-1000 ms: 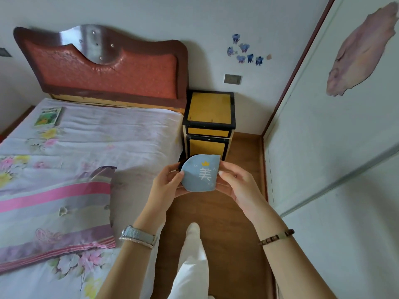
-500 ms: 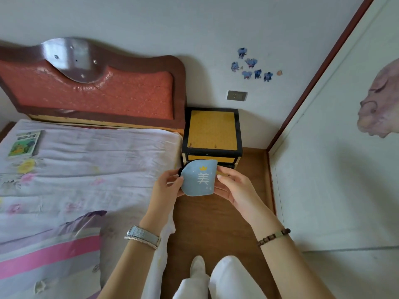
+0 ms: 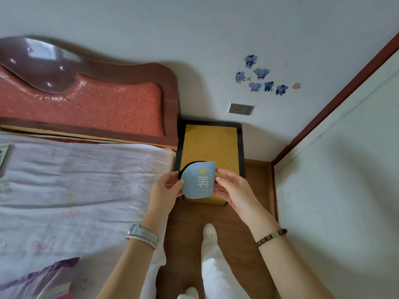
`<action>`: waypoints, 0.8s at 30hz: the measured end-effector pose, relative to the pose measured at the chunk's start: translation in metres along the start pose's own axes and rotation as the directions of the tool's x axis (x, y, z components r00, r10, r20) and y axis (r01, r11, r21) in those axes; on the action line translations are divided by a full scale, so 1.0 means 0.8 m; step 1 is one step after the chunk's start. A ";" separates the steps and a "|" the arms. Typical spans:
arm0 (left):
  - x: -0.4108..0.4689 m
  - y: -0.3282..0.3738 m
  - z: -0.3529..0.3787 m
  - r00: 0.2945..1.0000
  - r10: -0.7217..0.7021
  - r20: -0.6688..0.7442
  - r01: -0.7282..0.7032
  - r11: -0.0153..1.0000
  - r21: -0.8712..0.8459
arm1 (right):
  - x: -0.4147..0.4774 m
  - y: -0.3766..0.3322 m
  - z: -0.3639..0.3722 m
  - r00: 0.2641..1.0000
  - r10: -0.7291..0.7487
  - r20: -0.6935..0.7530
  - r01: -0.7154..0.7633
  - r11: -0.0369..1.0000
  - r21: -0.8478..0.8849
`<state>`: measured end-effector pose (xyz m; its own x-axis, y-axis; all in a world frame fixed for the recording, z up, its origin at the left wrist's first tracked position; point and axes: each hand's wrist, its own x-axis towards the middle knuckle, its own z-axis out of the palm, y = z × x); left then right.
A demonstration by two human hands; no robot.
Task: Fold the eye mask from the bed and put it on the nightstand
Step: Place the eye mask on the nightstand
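your two hands hold the eye mask (image 3: 198, 180) up in the air, just in front of the nightstand (image 3: 210, 145) and over its near edge. the mask is folded in half, so it looks like a fat leaf. its round end points left toward the bed (image 3: 75, 190), and its straight cut edge is on the right. its long way runs from up-right to down-left, a bit tilted. the front is soft blue cloth with a pale sign and a small yellow crown on it. a thin black edge peeks out along the top left.

your left hand (image 3: 166, 188) pinches the round left side with thumb on top. your right hand (image 3: 232, 187) pinches the straight right side, thumb on the front and fingers behind.

the nightstand top is flat, yellow and speckled, with a dark frame around it. the bed sheet is pale and wrinkly. the floor (image 3: 233, 214) is brown wood.
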<state>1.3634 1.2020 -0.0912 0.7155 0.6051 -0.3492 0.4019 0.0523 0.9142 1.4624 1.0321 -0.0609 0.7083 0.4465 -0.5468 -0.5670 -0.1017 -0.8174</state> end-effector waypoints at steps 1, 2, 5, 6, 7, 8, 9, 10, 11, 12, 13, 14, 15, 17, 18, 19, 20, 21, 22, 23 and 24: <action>0.022 0.001 0.008 1.000 -0.005 -0.014 0.005 1.000 0.010 | 0.024 -0.007 -0.002 1.000 0.011 -0.005 -0.011 1.000 -0.011; 0.044 0.000 0.016 0.999 -0.012 -0.034 0.013 1.000 0.022 | 0.048 -0.013 -0.004 1.000 0.023 -0.009 -0.024 0.999 -0.027; 0.106 -0.008 0.036 0.995 -0.052 -0.090 0.057 0.997 0.051 | 0.123 -0.023 -0.003 0.998 0.063 -0.010 -0.064 0.993 -0.099; 0.125 -0.013 0.041 0.991 -0.076 -0.106 0.081 0.996 0.044 | 0.147 -0.025 -0.001 0.997 0.078 -0.011 -0.079 0.990 -0.115; 0.144 -0.018 0.045 0.987 -0.104 -0.120 0.107 0.994 0.027 | 0.169 -0.025 0.001 0.996 0.092 -0.013 -0.093 0.987 -0.129; 0.162 -0.023 0.049 0.983 -0.127 -0.133 0.130 0.991 0.014 | 0.191 -0.026 0.004 0.994 0.106 -0.016 -0.107 0.984 -0.143; 0.180 -0.028 0.053 0.978 -0.144 -0.148 0.147 0.989 0.011 | 0.213 -0.025 0.007 0.993 0.117 -0.019 -0.118 0.980 -0.157; 0.199 -0.033 0.056 0.974 -0.160 -0.162 0.165 0.986 0.013 | 0.234 -0.024 0.011 0.992 0.126 -0.021 -0.128 0.977 -0.171; 0.218 -0.039 0.058 0.968 -0.179 -0.174 0.183 0.983 0.008 | 0.256 -0.023 0.014 0.991 0.134 -0.022 -0.136 0.974 -0.184; 0.238 -0.045 0.061 0.963 -0.200 -0.182 0.204 0.979 0.001 | 0.277 -0.022 0.018 0.990 0.141 -0.024 -0.143 0.970 -0.196; 0.258 -0.051 0.063 0.958 -0.218 -0.188 0.221 0.975 -0.006 | 0.299 -0.020 0.021 0.989 0.147 -0.025 -0.149 0.968 -0.203; 0.278 -0.058 0.065 0.954 -0.231 -0.193 0.233 0.972 -0.010 | 0.321 -0.018 0.023 0.988 0.153 -0.027 -0.155 0.965 -0.210; 0.298 -0.066 0.067 0.951 -0.236 -0.199 0.237 0.971 -0.014 | 0.343 -0.014 0.025 0.988 0.154 -0.030 -0.157 0.963 -0.217; 0.336 -0.083 0.071 0.949 -0.240 -0.205 0.241 0.970 -0.021 | 0.384 -0.006 0.028 0.987 0.155 -0.037 -0.160 0.957 -0.242; 0.354 -0.091 0.074 0.948 -0.245 -0.204 0.245 0.969 -0.025 | 0.403 -0.001 0.029 0.987 0.153 -0.040 -0.158 0.954 -0.256; 0.372 -0.099 0.077 0.946 -0.255 -0.199 0.253 0.967 -0.034 | 0.423 0.006 0.030 0.988 0.146 -0.044 -0.152 0.952 -0.266; 0.389 -0.108 0.080 0.945 -0.265 -0.189 0.263 0.964 -0.040 | 0.441 0.013 0.030 0.989 0.139 -0.050 -0.148 0.949 -0.280; 0.405 -0.117 0.084 0.946 -0.270 -0.178 0.266 0.963 -0.044 | 0.459 0.021 0.030 0.990 0.132 -0.056 -0.143 0.947 -0.287; 0.419 -0.126 0.089 0.947 -0.273 -0.167 0.271 0.962 -0.040 | 0.475 0.029 0.029 0.989 0.136 -0.066 -0.149 0.945 -0.292; 0.431 -0.136 0.093 0.949 -0.272 -0.160 0.271 0.962 -0.031 | 0.490 0.038 0.028 0.987 0.144 -0.074 -0.159 0.946 -0.283; 0.441 -0.144 0.096 0.950 -0.272 -0.155 0.273 0.962 -0.016 | 0.502 0.045 0.027 0.984 0.157 -0.082 -0.174 0.944 -0.279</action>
<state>1.6131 1.3482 -0.3356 0.4818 0.6837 -0.5481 0.5725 0.2279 0.7876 1.7173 1.2270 -0.3063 0.6426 0.3503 -0.6814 -0.5416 -0.4215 -0.7274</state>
